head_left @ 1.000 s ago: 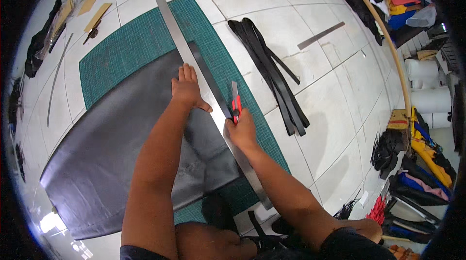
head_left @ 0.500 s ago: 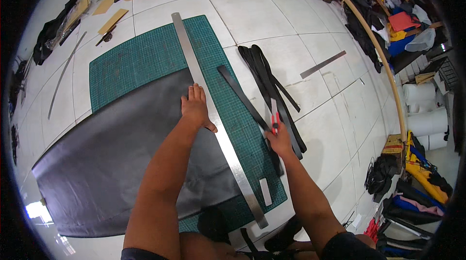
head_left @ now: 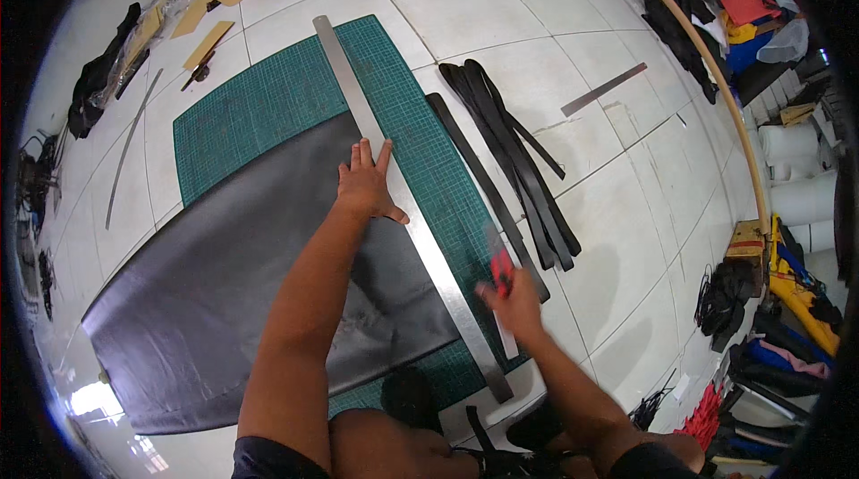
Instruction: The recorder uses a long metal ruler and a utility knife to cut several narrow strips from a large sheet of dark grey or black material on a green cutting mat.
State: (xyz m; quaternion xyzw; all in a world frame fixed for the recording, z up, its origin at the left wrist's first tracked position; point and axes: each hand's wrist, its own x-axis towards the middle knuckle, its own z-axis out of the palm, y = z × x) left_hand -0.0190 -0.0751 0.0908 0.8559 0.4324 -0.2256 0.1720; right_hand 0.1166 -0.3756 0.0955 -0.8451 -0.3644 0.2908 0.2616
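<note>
A long steel ruler [head_left: 438, 278] runs across the green cutting mat [head_left: 242, 135], along the edge of a large black leather-like sheet [head_left: 242, 273]. My left hand [head_left: 363, 184] lies on the ruler and sheet with its fingers spread. My right hand [head_left: 514, 305] is closed around a red utility knife [head_left: 501, 271], right of the ruler; its blade is blurred. A loose black strip [head_left: 470, 152] lies along the mat's right edge, passing behind my right hand. Below that hand a narrow whitish piece [head_left: 509, 342] shows in part.
A bundle of black strips [head_left: 506, 157] lies on the white tiles right of the mat. Beyond it is a short metal ruler [head_left: 604, 90]. Tan board pieces [head_left: 208, 45] lie at the far left. Piled materials and white rolls [head_left: 796, 152] line the right side, behind a curved pole [head_left: 716, 85].
The loose black strip has shifted right, from across the mat to its right edge. My right hand has come nearer with the knife. My left hand stays on the ruler, its fingers spread wider.
</note>
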